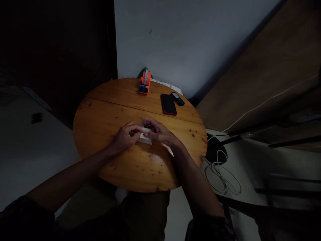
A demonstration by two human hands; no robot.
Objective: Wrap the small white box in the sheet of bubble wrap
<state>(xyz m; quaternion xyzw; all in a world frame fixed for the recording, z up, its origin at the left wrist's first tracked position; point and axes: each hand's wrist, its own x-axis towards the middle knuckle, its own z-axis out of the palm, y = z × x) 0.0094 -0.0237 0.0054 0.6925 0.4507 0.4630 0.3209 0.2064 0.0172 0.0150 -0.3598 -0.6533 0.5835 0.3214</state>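
Observation:
A small whitish box-like item (144, 140) lies on the round wooden table, between my two hands. My left hand (129, 135) comes from the left, its thumb and forefinger pinched together at the item's upper left edge. My right hand (158, 131) bends over the item from the right, with curled fingers and the thumb on its top side. Fingers cover much of the item, and dim light hides its markings. Something white partly shows under my right wrist.
The round table (100, 124) stands against a pale wall. At its far side are an orange tape dispenser (145, 82), a dark phone-like slab (169, 104) and a black keypad handset (178, 99). A coiled pale cable (220, 174) lies on the floor at right.

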